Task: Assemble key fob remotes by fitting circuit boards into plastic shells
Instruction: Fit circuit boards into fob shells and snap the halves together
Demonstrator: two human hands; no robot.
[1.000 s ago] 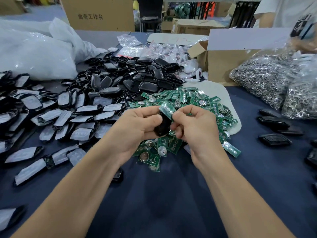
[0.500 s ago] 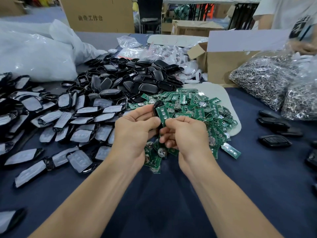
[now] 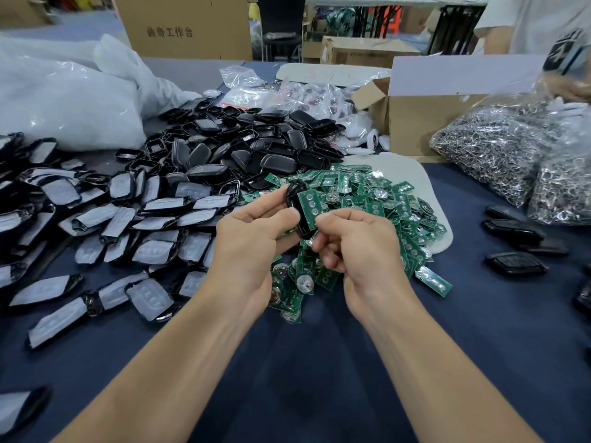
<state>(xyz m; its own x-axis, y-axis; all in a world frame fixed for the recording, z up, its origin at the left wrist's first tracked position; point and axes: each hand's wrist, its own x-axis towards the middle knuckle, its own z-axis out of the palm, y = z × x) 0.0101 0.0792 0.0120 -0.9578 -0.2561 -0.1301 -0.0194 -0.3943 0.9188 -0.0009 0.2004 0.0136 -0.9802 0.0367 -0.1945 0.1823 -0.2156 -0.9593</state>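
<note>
Centrally, just above the heap of boards, the left hand [image 3: 252, 238] grips a black plastic shell [image 3: 295, 212], thumb and fingers closed around its left edge so that it stands nearly upright and tilted a little to the right. One green circuit board [image 3: 309, 208] lies against the open face of that shell, its three round contact pads facing the camera. The right hand [image 3: 358, 247] is closed on the board's lower right edge, thumb tip touching it, the other fingers curled under. Both hands meet at the shell, touching or nearly so.

Beneath and beyond the hands lies a pile of green circuit boards [image 3: 367, 193], too many and too overlapped to count, partly on a pale foam sheet [image 3: 425, 187] and partly on the dark blue surface [image 3: 319, 378]. Behind it sits a heap of empty black shells [image 3: 249, 148], also beyond counting. To the left are rows of shells with pale film-covered faces [image 3: 153, 219], again dozens. At the right edge at least three finished black fobs [image 3: 515, 263] lie apart from the pile, with others cut off by the frame. Two clear bags of metal rings [image 3: 492, 148] sit at far right, beside one open cardboard box [image 3: 415, 119].
</note>
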